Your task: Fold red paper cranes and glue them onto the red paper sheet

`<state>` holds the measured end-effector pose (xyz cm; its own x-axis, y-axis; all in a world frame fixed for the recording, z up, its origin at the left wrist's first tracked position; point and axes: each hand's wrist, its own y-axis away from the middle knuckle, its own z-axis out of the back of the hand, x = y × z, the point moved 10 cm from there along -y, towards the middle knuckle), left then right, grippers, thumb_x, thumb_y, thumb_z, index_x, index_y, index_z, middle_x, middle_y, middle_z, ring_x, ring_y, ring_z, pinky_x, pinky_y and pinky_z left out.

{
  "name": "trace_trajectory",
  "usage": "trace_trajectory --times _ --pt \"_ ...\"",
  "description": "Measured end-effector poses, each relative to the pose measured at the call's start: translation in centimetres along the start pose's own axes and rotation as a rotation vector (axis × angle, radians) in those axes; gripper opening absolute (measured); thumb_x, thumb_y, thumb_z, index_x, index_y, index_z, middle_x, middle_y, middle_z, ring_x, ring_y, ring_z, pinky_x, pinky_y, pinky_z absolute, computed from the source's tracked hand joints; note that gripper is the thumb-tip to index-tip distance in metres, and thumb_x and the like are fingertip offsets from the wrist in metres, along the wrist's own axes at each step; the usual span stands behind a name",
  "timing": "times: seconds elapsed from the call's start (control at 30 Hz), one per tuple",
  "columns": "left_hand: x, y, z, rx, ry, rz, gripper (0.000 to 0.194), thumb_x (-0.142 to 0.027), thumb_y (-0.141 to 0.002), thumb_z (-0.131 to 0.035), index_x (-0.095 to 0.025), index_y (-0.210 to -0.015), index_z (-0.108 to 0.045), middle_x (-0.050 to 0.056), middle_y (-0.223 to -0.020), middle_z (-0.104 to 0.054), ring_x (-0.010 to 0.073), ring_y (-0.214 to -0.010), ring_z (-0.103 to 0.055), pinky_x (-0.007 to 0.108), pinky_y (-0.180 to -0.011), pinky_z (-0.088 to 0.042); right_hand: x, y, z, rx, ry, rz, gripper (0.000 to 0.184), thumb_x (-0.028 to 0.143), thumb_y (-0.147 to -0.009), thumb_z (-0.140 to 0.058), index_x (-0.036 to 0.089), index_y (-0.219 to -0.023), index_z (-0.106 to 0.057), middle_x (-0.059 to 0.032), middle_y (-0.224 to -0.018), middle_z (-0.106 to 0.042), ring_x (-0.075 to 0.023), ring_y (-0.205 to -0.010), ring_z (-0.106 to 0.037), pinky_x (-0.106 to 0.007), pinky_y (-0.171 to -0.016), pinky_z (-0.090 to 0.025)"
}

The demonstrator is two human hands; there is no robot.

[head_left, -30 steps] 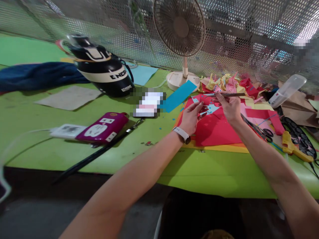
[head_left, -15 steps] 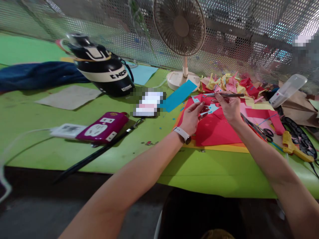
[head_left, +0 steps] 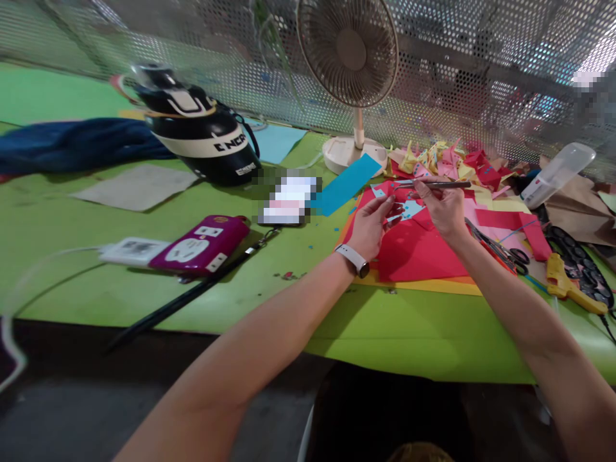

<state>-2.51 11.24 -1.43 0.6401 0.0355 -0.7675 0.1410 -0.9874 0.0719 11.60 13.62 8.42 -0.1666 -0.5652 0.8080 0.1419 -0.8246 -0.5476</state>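
Observation:
My right hand (head_left: 443, 204) is closed around slim dark tweezers (head_left: 447, 185), whose tips point left toward my other hand. Thumb and fingers of my left hand (head_left: 371, 224) are pinched together just below those tips; whatever they hold is too small to make out. A watch with a pale strap (head_left: 352, 258) is on the left wrist. Both hands are over a stack of red paper (head_left: 418, 253) on the green table. Beneath the fingers lies a pale blue paper (head_left: 412, 209) with small blue pieces on it.
To the left are a blue paper strip (head_left: 351, 185), a phone (head_left: 289, 200), a purple power strip (head_left: 199, 247) and a black jug (head_left: 206, 144). A fan (head_left: 353, 51) stands behind, beside folded paper scraps (head_left: 447, 160). Scissors (head_left: 517, 256) and a yellow glue gun (head_left: 563, 285) lie right.

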Motion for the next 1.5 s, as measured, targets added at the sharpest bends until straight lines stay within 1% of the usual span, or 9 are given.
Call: trace_trajectory --times 0.13,0.3,0.6,0.7,0.8,0.93,1.1,1.3,1.5 --pt "0.0 0.0 0.0 -0.001 0.019 -0.002 0.007 -0.020 -0.078 -0.077 -0.019 -0.076 -0.071 0.002 -0.077 -0.071 0.0124 -0.073 -0.067 0.027 -0.073 -0.054 -0.4 0.0 0.0 0.003 0.030 -0.032 0.031 0.053 -0.085 -0.067 0.022 -0.090 -0.069 -0.0033 -0.085 -0.074 -0.0192 -0.084 -0.074 -0.033 -0.078 -0.062" --pt "0.0 -0.1 0.0 0.009 0.028 -0.006 0.008 -0.020 -0.077 -0.078 -0.019 -0.077 -0.071 0.002 -0.077 -0.072 0.0134 -0.074 -0.068 0.029 -0.074 -0.054 -0.5 0.0 0.1 -0.012 -0.005 -0.028 0.032 0.054 -0.085 -0.068 0.022 -0.091 -0.068 -0.0014 -0.082 -0.074 -0.0182 -0.080 -0.074 -0.032 -0.078 -0.063" --pt "0.1 -0.1 -0.1 0.012 0.030 0.001 0.013 -0.022 -0.074 -0.082 -0.018 -0.078 -0.070 0.001 -0.076 -0.071 0.0126 -0.073 -0.068 0.027 -0.072 -0.053 -0.2 -0.2 0.6 -0.059 -0.074 -0.009 0.042 0.062 -0.079 -0.071 0.022 -0.090 -0.066 0.0002 -0.078 -0.073 -0.0164 -0.069 -0.074 -0.029 -0.067 -0.061" --pt "0.2 -0.1 0.0 0.005 0.040 0.009 0.012 -0.022 -0.074 -0.082 -0.017 -0.078 -0.071 0.002 -0.076 -0.072 0.0127 -0.072 -0.068 0.027 -0.072 -0.053 0.0 -0.2 1.1 -0.113 -0.108 0.004 0.044 0.063 -0.076 -0.073 0.022 -0.090 -0.064 0.0009 -0.078 -0.073 -0.0170 -0.070 -0.075 -0.028 -0.067 -0.061" --pt "0.2 -0.1 0.0 -0.001 0.032 0.013 0.012 -0.021 -0.074 -0.082 -0.017 -0.078 -0.071 0.002 -0.077 -0.072 0.0130 -0.072 -0.068 0.028 -0.073 -0.054 0.0 -0.2 1.3 -0.122 -0.124 0.004 0.044 0.064 -0.075 -0.074 0.023 -0.088 -0.062 0.0004 -0.078 -0.074 -0.0185 -0.074 -0.076 -0.029 -0.067 -0.061" --pt "0.2 0.0 0.0 -0.008 0.029 0.017 0.009 -0.019 -0.075 -0.080 -0.017 -0.078 -0.071 0.002 -0.076 -0.072 0.0129 -0.071 -0.068 0.026 -0.071 -0.054 -0.5 -0.3 1.1 -0.104 -0.094 -0.035 0.044 0.064 -0.078 -0.070 0.023 -0.088 -0.062 -0.0008 -0.078 -0.074 -0.0189 -0.076 -0.076 -0.029 -0.069 -0.060" --pt "0.1 0.0 -0.1 -0.014 0.024 0.016 0.008 -0.020 -0.076 -0.079 -0.017 -0.078 -0.072 0.003 -0.078 -0.073 0.0130 -0.070 -0.068 0.026 -0.069 -0.054 -1.2 -0.3 1.3 -0.117 -0.103 -0.075 0.042 0.064 -0.081 -0.068 0.023 -0.090 -0.062 -0.0008 -0.076 -0.074 -0.0180 -0.074 -0.076 -0.026 -0.062 -0.058" --pt "0.1 0.2 -0.1 -0.023 0.026 0.027 0.004 -0.017 -0.079 -0.075 -0.017 -0.078 -0.072 0.003 -0.078 -0.073 0.0125 -0.070 -0.069 0.025 -0.068 -0.053 -2.7 -0.4 1.4 -0.126 -0.156 -0.139 0.040 0.061 -0.080 -0.069 0.023 -0.089 -0.063 -0.0031 -0.080 -0.075 -0.0201 -0.078 -0.076 -0.031 -0.068 -0.061" --pt "0.0 0.2 -0.3 -0.004 0.020 0.030 0.009 -0.019 -0.077 -0.079 -0.018 -0.078 -0.070 0.002 -0.078 -0.073 0.0126 -0.071 -0.069 0.025 -0.069 -0.054 -4.2 -0.3 1.5 -0.135 -0.249 -0.215 0.037 0.055 -0.078 -0.072 0.022 -0.090 -0.061 -0.0041 -0.080 -0.076 -0.0209 -0.079 -0.076 -0.033 -0.069 -0.062"
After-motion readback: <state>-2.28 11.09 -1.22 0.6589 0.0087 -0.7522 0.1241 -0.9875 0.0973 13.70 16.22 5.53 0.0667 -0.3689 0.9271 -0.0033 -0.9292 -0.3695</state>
